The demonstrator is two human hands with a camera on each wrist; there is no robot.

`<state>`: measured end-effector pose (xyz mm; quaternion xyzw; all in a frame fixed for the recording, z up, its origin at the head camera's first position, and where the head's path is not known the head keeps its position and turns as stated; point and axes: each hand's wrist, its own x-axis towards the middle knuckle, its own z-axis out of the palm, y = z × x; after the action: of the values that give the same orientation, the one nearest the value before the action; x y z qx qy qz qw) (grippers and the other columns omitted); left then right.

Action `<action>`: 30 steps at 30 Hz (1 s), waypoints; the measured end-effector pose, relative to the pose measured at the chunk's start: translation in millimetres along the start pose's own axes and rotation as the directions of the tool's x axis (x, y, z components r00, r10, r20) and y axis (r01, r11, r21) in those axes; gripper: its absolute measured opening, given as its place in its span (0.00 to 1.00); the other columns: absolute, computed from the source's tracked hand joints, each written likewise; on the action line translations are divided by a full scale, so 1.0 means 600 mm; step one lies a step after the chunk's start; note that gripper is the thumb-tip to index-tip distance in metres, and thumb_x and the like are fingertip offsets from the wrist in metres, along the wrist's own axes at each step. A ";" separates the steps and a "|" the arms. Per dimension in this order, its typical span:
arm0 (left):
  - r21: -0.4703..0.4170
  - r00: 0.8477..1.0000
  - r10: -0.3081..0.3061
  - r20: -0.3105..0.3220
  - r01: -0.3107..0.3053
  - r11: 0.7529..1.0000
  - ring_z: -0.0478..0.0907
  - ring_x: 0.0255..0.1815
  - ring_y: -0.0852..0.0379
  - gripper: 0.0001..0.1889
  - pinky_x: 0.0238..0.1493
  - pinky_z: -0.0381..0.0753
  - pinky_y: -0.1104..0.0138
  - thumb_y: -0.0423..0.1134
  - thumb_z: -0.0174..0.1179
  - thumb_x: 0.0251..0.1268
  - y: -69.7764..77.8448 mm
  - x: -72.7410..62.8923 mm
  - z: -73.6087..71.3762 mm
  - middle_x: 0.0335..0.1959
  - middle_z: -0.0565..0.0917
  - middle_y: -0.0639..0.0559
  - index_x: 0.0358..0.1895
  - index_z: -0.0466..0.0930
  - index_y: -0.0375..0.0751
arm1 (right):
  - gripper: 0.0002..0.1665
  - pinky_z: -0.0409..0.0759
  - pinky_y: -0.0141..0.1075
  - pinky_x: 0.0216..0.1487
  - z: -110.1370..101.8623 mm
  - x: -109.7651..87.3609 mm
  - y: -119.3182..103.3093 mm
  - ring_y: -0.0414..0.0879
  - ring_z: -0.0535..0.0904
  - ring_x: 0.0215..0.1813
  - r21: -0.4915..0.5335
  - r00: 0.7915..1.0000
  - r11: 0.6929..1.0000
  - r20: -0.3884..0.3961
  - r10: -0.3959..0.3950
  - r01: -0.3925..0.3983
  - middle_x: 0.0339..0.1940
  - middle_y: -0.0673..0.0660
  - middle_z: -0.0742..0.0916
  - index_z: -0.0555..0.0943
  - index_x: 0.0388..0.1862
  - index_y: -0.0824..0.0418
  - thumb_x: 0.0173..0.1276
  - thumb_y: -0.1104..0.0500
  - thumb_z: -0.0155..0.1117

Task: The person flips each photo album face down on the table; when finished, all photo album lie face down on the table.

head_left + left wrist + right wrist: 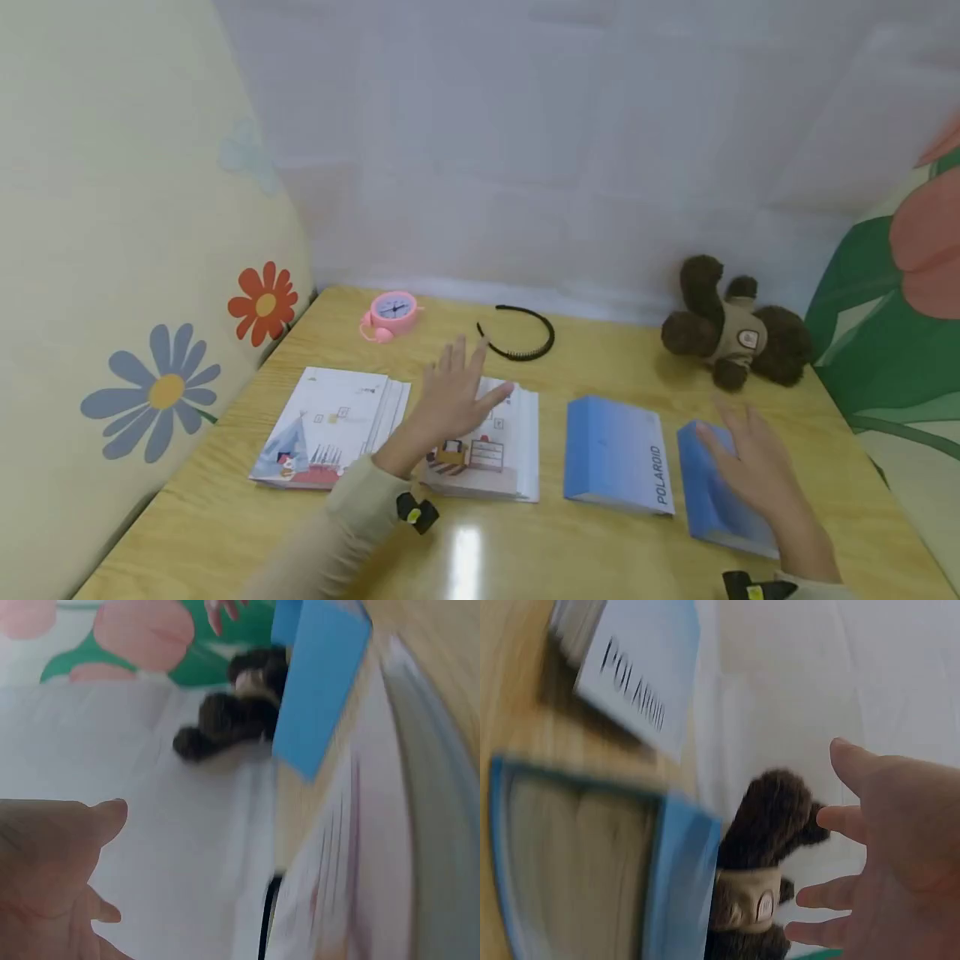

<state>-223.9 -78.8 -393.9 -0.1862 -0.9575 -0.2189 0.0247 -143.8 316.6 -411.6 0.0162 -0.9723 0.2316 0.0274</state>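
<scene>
My left hand (453, 400) is spread over a white illustrated album (491, 479), its fingers straight and holding nothing. Part of that cover is hidden beneath the hand. To the left lies another white album (330, 417) with a tent drawing on it. My right hand (757, 462), fingers extended, hovers above the rightmost blue album (708, 500) and partly covers it. Between the hands lies a blue album marked POLAROID (618, 454). In the right wrist view, the thick page block of the near blue album (577, 862) faces the camera, with the hand (907, 847) apart from it.
Along the back of the wooden table stand a pink alarm clock (393, 310), a black toothed headband (551, 337) and a brown plush toy (738, 329) in a beige shirt. A white cloth (525, 167) hangs behind, and flower-decorated panels (165, 250) flank both sides.
</scene>
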 end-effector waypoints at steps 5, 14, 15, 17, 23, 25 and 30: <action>-0.062 0.992 0.105 0.063 -0.101 0.993 0.41 0.78 0.35 0.46 0.75 0.40 0.42 0.64 0.47 0.72 0.119 0.021 0.065 0.79 0.43 0.33 0.79 0.44 0.35 | 0.43 0.50 0.80 0.56 -0.019 -0.012 0.053 0.89 0.46 0.66 0.041 0.998 0.997 0.033 0.062 -0.063 0.68 0.91 0.50 0.52 0.77 0.71 0.80 0.40 0.43; 0.009 0.941 0.226 0.251 -0.235 0.972 0.53 0.77 0.49 0.62 0.75 0.54 0.60 0.78 0.59 0.50 0.309 0.023 0.215 0.77 0.57 0.41 0.78 0.51 0.35 | 0.44 0.51 0.77 0.61 0.001 -0.007 0.082 0.86 0.48 0.67 0.087 0.987 0.989 0.119 0.107 -0.118 0.68 0.90 0.52 0.52 0.75 0.78 0.81 0.41 0.42; 0.051 0.942 0.217 0.255 -0.238 0.970 0.53 0.77 0.49 0.63 0.75 0.53 0.59 0.79 0.59 0.47 0.318 0.021 0.226 0.77 0.57 0.42 0.78 0.51 0.36 | 0.44 0.51 0.76 0.62 0.005 -0.007 0.082 0.85 0.48 0.68 0.091 0.986 0.988 0.125 0.112 -0.124 0.69 0.89 0.53 0.52 0.75 0.77 0.81 0.41 0.42; 0.140 0.948 0.189 0.256 -0.230 0.963 0.52 0.77 0.48 0.66 0.75 0.52 0.56 0.82 0.60 0.40 0.332 0.017 0.246 0.77 0.58 0.44 0.78 0.53 0.39 | 0.45 0.50 0.75 0.63 0.011 -0.008 0.080 0.83 0.47 0.69 0.107 0.983 0.985 0.139 0.122 -0.138 0.70 0.88 0.53 0.52 0.75 0.77 0.80 0.40 0.42; 0.198 0.943 0.178 0.281 -0.238 0.951 0.49 0.78 0.45 0.65 0.75 0.51 0.50 0.82 0.62 0.37 0.344 0.009 0.286 0.77 0.58 0.44 0.76 0.59 0.40 | 0.49 0.49 0.74 0.64 0.022 -0.013 0.076 0.84 0.46 0.69 0.076 0.969 0.979 0.176 0.176 -0.191 0.70 0.88 0.50 0.53 0.75 0.76 0.79 0.36 0.41; 0.188 0.940 0.195 0.279 -0.253 0.949 0.49 0.78 0.42 0.61 0.74 0.52 0.48 0.80 0.62 0.43 0.346 0.009 0.294 0.76 0.59 0.43 0.75 0.62 0.39 | 0.48 0.50 0.74 0.64 0.026 -0.014 0.076 0.85 0.47 0.68 0.060 0.969 0.979 0.162 0.184 -0.196 0.70 0.89 0.51 0.54 0.75 0.77 0.78 0.36 0.42; 0.146 0.937 0.218 0.274 -0.265 0.953 0.50 0.77 0.39 0.54 0.73 0.53 0.46 0.73 0.63 0.51 0.357 0.011 0.302 0.72 0.66 0.42 0.73 0.64 0.35 | 0.48 0.52 0.73 0.65 0.031 -0.012 0.075 0.85 0.49 0.68 0.046 0.970 0.976 0.127 0.207 -0.214 0.69 0.89 0.53 0.56 0.74 0.76 0.78 0.36 0.43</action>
<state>-145.3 180.1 -468.8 -0.3263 -0.9383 -0.1006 -0.0548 -139.7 348.7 -449.1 -0.0722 -0.9611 0.2603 -0.0568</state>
